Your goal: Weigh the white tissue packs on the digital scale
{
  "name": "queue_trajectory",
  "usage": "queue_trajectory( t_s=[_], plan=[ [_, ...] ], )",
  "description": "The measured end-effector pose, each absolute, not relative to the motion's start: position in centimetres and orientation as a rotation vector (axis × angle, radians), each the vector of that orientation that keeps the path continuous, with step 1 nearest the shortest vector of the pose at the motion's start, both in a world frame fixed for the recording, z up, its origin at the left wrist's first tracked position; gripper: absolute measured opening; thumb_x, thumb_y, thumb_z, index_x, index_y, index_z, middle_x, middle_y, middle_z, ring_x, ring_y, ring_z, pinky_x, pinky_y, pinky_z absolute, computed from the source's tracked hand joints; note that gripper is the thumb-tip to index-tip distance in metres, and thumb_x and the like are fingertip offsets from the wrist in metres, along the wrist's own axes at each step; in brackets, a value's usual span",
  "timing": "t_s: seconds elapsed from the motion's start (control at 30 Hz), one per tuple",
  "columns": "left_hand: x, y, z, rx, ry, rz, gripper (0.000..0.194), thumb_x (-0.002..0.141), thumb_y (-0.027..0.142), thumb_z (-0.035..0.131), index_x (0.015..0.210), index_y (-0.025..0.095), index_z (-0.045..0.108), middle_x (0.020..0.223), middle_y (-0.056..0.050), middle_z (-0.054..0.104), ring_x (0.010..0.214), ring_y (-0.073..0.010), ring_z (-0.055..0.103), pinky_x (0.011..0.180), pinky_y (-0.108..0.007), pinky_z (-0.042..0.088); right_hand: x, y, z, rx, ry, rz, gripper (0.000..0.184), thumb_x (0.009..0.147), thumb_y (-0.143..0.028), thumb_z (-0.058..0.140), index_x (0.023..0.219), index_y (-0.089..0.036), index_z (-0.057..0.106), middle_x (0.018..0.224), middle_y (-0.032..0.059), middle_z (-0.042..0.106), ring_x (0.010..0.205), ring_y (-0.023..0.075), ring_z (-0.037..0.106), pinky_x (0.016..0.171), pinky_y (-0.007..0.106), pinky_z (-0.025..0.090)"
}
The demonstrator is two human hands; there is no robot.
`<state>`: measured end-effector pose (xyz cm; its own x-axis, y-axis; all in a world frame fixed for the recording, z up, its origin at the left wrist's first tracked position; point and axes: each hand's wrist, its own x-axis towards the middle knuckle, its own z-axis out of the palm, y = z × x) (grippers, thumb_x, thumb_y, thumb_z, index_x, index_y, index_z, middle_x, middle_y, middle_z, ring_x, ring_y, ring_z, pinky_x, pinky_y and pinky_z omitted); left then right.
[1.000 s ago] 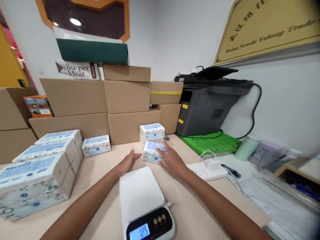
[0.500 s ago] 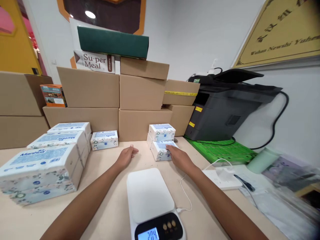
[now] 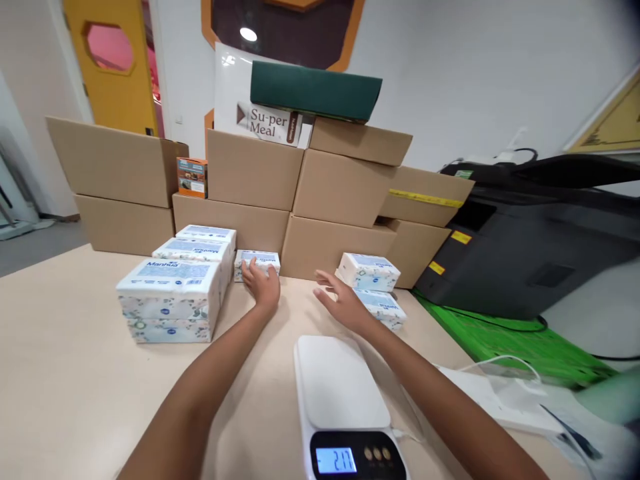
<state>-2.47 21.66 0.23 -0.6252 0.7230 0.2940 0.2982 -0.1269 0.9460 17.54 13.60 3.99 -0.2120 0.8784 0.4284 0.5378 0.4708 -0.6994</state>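
Beyond and left of the white, flat-topped scale, covering part of a small, boxy blue-and-white floral tissue pack with the left hand; cannot tell whether grasping. With the right hand released, empty, beyond the scale, beside stacked matching packs. Might topple these by a careless wrist sweep.

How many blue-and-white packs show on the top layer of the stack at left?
3: the front pack, the middle pack and the back pack. More may be hidden behind.
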Motion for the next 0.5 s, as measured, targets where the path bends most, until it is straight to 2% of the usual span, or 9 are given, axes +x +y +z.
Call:
queue_trajectory(
  t_s=[0.07,0.13,0.23,0.37,0.5],
  plan=[
    [-3.2,22.1,0.2,1.053,1.886,1.823,0.068,0.101,0.027,0.059,0.163,0.009,0.039,0.182,-0.029,0.019,0.175,-0.0384,0.016,0.141,-0.055,0.017,14.2,16.1,4.2,-1.222,-1.687,0.79,0.06,0.1,-0.051,0.069,0.153,-0.023,0.062,0.163,0.0154,0.064,0.148,0.0298,0.064,0.127,0.049,0.048],
    [-3.7,22.3,-0.1,1.012,1.92,1.829,0.073,0.101,0.028,0.057,0.167,0.007,0.032,0.182,-0.03,0.021,0.174,-0.0387,0.018,0.14,-0.055,0.017,11.4,18.5,3.8,-1.277,-1.513,0.945,0.056,0.101,-0.049,0.069,0.15,-0.022,0.064,0.163,0.015,0.063,0.153,0.0285,0.059,0.129,0.046,0.045],
    [-4.2,22.4,-0.7,1.007,1.943,1.835,0.073,0.102,0.028,0.056,0.167,0.004,0.033,0.179,-0.03,0.03,0.172,-0.0385,0.025,0.141,-0.052,0.018,8.6,21.5,2.6,-1.341,-1.41,1.024,0.053,0.109,-0.052,0.053,0.149,-0.019,0.064,0.165,0.0166,0.061,0.157,0.0283,0.055,0.129,0.048,0.046],
    [-4.3,22.4,-1.0,0.984,1.971,1.844,0.072,0.103,0.029,0.053,0.165,-0.002,0.035,0.176,-0.033,0.036,0.17,-0.0403,0.029,0.141,-0.05,0.02,6.9,23.9,1.1,-1.375,-1.293,1.086,0.064,0.115,-0.056,0.032,0.158,-0.015,0.056,0.169,0.0197,0.056,0.157,0.0252,0.056,0.126,0.044,0.047],
    [-4.3,22.5,-0.9,0.955,1.981,1.848,0.071,0.103,0.03,0.054,0.167,0.004,0.036,0.175,-0.031,0.038,0.168,-0.0415,0.033,0.139,-0.057,0.023,6.8,25.5,0.4,-1.403,-1.207,1.128,0.073,0.114,-0.062,0.024,0.161,-0.016,0.053,0.163,0.023,0.061,0.153,0.0273,0.06,0.123,0.048,0.051]
  ],
)
